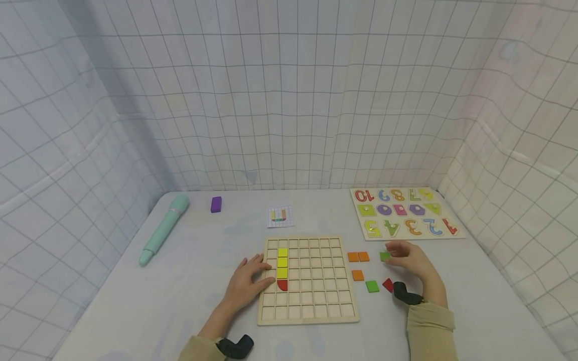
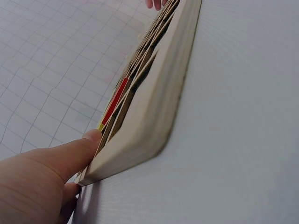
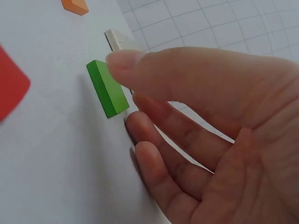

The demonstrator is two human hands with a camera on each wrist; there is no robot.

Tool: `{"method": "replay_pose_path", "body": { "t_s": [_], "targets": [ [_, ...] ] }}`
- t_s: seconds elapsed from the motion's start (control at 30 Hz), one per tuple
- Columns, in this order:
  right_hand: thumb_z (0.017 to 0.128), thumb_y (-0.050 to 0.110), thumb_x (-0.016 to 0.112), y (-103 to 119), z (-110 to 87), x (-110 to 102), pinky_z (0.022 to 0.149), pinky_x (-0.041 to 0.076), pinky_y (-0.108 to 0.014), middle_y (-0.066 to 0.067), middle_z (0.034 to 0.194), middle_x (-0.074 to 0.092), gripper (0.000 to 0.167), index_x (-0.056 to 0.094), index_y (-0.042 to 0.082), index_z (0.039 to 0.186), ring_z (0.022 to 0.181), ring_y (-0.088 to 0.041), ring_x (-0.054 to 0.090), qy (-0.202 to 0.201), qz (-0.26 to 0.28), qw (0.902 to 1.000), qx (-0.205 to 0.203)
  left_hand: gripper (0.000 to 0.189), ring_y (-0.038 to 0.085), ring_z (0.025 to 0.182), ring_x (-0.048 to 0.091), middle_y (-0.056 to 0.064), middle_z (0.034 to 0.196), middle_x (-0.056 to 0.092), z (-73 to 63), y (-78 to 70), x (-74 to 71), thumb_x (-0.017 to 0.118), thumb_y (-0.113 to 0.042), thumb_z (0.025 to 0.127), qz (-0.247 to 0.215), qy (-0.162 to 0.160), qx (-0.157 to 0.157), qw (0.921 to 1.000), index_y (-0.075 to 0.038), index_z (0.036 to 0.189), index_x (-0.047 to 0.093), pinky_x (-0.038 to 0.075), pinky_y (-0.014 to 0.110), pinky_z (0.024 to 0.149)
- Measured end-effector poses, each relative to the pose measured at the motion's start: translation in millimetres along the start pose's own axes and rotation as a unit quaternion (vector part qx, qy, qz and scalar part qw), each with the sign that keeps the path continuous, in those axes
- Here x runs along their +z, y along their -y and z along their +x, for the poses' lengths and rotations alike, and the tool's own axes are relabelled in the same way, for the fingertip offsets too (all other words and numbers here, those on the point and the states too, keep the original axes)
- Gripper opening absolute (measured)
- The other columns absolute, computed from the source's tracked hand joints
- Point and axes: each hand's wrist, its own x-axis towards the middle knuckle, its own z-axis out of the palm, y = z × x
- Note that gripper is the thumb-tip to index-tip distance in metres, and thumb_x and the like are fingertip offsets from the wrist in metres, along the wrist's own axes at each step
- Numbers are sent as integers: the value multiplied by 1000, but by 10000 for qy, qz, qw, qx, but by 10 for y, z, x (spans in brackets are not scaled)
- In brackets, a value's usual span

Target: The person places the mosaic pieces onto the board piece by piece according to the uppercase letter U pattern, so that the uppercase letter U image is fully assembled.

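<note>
My left hand [image 1: 246, 286] rests at the left edge of a wooden grid board [image 1: 320, 312], its thumb [image 2: 79, 151] lying over the rim. In one column of the board sit several yellow square tiles [image 1: 282, 262], with a red rounded tile [image 1: 282, 285] just below them. At the right, my right hand [image 1: 408, 258] hovers round a green square tile [image 3: 105, 88] lying flat on the table. The thumb overlaps that tile's edge in the right wrist view, and the other fingers are loosely bent, apart from the thumb.
Near the board's right side lie orange tiles [image 1: 357, 275], another green tile [image 1: 372, 286] and a red tile [image 1: 388, 285]. Behind are a pattern card [image 1: 280, 216], a number puzzle board [image 1: 402, 216], a purple block [image 1: 216, 204] and a mint-green stick-shaped object [image 1: 163, 230].
</note>
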Motion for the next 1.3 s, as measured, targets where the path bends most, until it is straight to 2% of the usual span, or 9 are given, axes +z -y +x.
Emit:
{"method": "replay_pose_path", "body": {
  "t_s": [0.77, 1.03, 1.3],
  "targets": [
    [76, 9, 75, -12, 9, 22, 88, 48, -43, -19, 119, 59, 49, 57, -1, 120, 105, -32, 54, -20, -51, 9999, 104, 34, 31, 130, 41, 17, 131, 54, -5, 24, 18, 73, -35, 80, 92, -20, 10, 10000, -11, 104, 68, 18, 47, 113],
    [78, 11, 74, -19, 27, 37, 88, 48, -44, -18, 116, 60, 46, 57, -1, 119, 104, -31, 54, -59, -145, 9995, 270, 34, 31, 129, 42, 17, 131, 54, -4, 8, 12, 73, -34, 80, 94, -27, -2, 10000, -10, 104, 68, 19, 47, 113],
    [78, 15, 75, -17, 44, 60, 82, 49, -40, -13, 106, 63, 42, 61, 0, 115, 97, -27, 57, -263, -447, 9980, 369, 33, 31, 129, 42, 17, 132, 53, -8, -13, 7, 74, -32, 80, 117, -11, -91, 9999, -9, 103, 68, 18, 48, 113]
  ]
}}
